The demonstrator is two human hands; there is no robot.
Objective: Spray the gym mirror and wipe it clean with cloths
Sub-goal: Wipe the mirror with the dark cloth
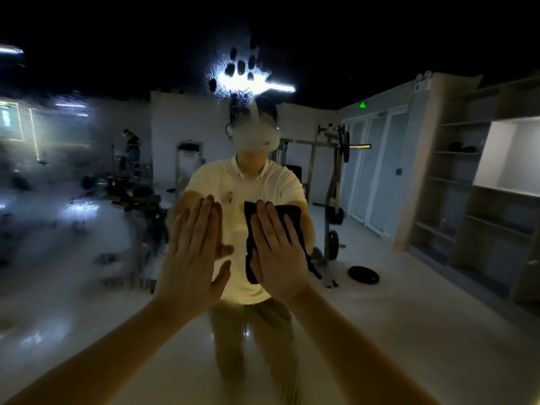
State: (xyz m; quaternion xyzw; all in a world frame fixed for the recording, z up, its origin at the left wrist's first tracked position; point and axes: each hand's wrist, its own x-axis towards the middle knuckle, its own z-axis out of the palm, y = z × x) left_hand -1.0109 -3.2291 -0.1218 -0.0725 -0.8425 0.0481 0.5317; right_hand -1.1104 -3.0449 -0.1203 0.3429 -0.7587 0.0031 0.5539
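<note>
The gym mirror [87, 229] fills the whole view, wet and smeared with spray on its left half and around a bright patch at the top middle. My right hand [277, 255] lies flat with straight fingers and presses a black cloth [293, 213] against the glass at the centre. My left hand [193, 258] is flat too, its palm against the bare mirror just left of the cloth, with nothing under it. My own reflection in a pale shirt stands behind both hands. No spray bottle is in view.
Reflected in the mirror are a squat rack with a barbell [339, 159], a weight plate on the floor [363, 274], wooden shelves [473, 185] at the right, and another person [133, 144] far back on the left.
</note>
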